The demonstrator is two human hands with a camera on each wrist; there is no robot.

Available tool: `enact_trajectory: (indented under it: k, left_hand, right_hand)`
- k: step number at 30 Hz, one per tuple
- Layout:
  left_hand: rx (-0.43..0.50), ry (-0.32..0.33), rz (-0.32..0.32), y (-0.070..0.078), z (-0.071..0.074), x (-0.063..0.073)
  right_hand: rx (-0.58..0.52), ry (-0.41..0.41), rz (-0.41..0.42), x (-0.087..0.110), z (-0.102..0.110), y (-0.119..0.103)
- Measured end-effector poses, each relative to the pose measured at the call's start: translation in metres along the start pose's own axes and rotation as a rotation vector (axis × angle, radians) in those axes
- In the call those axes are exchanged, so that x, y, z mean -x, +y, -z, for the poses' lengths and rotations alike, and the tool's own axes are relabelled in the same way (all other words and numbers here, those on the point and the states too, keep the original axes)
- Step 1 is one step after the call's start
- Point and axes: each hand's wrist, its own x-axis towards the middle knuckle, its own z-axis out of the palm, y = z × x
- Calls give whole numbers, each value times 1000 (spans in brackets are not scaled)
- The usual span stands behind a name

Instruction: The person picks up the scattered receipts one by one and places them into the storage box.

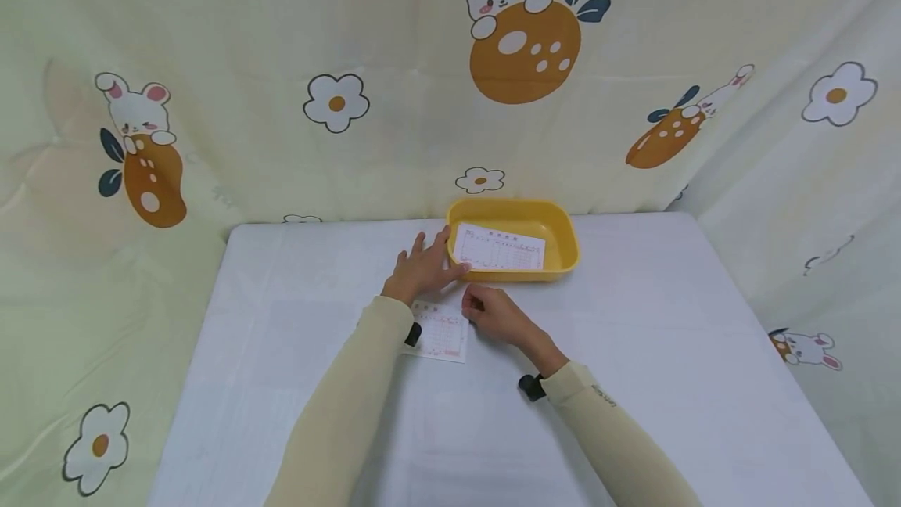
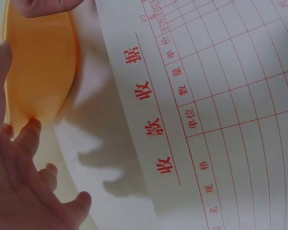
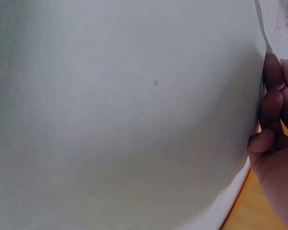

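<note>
In the head view, a yellow plastic tray (image 1: 561,235) stands near the table's far edge, with a printed white slip (image 1: 500,249) lying in it. My left hand (image 1: 422,266) grips the tray's near left corner, thumb at the rim and index finger against the outer wall, other fingers spread. A receipt slip (image 2: 221,96) with red print and a ruled grid lies on the table in front of the tray, partly hidden under my left wrist. At its upper right corner, my right hand (image 1: 497,314) has curled fingers and pinches the paper's edge, seen in the right wrist view.
A white cloth covers the table (image 1: 296,382). Behind and beside it hangs a pale curtain (image 1: 394,37) with rabbit and flower prints, its lower part close to the tray's back. Small black cameras sit on both wrists.
</note>
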Motion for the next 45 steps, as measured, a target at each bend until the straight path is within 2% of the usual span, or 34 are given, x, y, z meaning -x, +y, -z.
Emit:
enact_trajectory:
  k: [11,19,31,45]
  left_hand:
    - [-2,-7,9,4,1,1]
    - [-20,-15,20,6,2,-1]
    - [-10,-19,30,8,2,-1]
    - [-16,-19,18,6,1,0]
  right_hand:
    - [-38,20,15,8,4,3]
    - [-17,64,-23,19,11,7]
    - [1,121,18,45,39,14]
    - [43,169,-37,83,73,29]
